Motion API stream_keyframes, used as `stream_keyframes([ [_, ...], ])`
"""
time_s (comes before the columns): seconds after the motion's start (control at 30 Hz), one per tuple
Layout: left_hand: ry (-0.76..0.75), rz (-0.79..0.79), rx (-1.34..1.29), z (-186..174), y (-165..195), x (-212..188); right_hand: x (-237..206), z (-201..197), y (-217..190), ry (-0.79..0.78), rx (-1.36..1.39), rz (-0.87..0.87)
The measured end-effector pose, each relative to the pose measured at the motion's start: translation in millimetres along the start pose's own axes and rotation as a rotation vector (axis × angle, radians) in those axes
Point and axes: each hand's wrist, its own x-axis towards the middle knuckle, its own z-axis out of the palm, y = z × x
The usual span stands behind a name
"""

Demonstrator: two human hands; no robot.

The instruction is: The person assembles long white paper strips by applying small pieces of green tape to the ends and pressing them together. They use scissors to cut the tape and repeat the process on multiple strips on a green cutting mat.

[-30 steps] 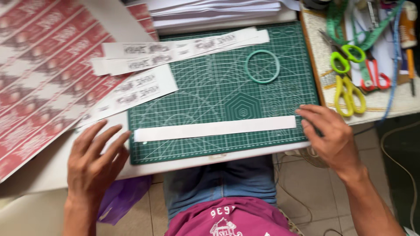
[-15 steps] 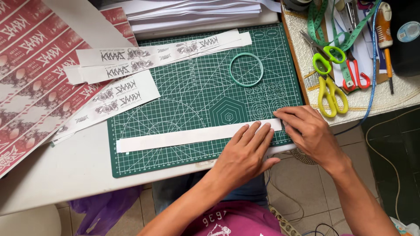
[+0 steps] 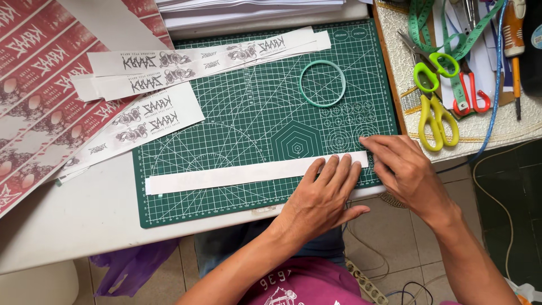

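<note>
A: Start at the left edge. What lies there?

B: Red printed sheets (image 3: 39, 85), rows of labels with dark lettering, running off the table (image 3: 73, 226). Just right of them, white printed strips (image 3: 186, 65) fan out, overlapping the upper left corner of the green mat (image 3: 254, 113).

A: And the plain strip?

B: A long white strip (image 3: 226, 176) lies flat across the lower part of the mat, slightly tilted, its right end higher. Its left end sits free near the mat's left edge.

A: Where do the hands meet it?

B: At its right end. The left hand (image 3: 322, 197) lies flat, fingers spread and straight, palm down, pressing on the strip. It grasps nothing; it only bears down.

A: The right hand?

B: The right hand (image 3: 403, 172) sits just beside the left, fingers bent, fingertips at the strip's right end near the mat's edge. Whether they pinch the paper or merely touch it, I cannot tell.

A: Further right?

B: A pale green ring (image 3: 322, 83) lies on the mat above the hands, well apart from the strip. Past the mat, yellow-green scissors (image 3: 432, 107) rest on a woven cloth (image 3: 485, 127), with red-handled scissors (image 3: 468, 93) and a green tape measure (image 3: 446, 34) beside them.
</note>
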Motion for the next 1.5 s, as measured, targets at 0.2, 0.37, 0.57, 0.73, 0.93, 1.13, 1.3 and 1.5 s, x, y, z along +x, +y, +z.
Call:
stream_keyframes([
  [0.2,-0.015,0.011,0.012,2.4,-1.1,-1.4,-0.7,1.7,-3.8,-0.024,-0.033,0.016],
  [0.37,-0.024,0.012,0.009,4.6,-1.9,-3.1,-0.4,2.1,-4.4,0.001,0.057,0.087],
  [0.57,-0.021,0.012,0.026,3.8,-2.8,-3.0,3.1,3.4,-2.8,0.026,0.04,0.064],
  [0.73,-0.024,0.011,0.03,1.6,-4.9,-3.9,2.0,3.7,-3.5,-0.017,0.019,0.058],
  [0.93,-0.038,0.014,0.057,1.4,-6.8,-2.4,1.1,5.1,-2.9,-0.049,-0.092,-0.047],
  [1.13,-0.034,0.024,0.074,2.4,-5.7,-1.8,5.2,3.6,-1.4,-0.026,-0.047,-0.02],
  [1.3,-0.052,0.031,0.093,3.9,-5.5,-1.0,7.3,5.5,-0.5,-0.017,-0.012,-0.009],
  [1.5,-0.055,0.033,0.097,6.0,-6.2,-2.7,6.2,7.0,2.2,-0.009,0.021,-0.025],
])
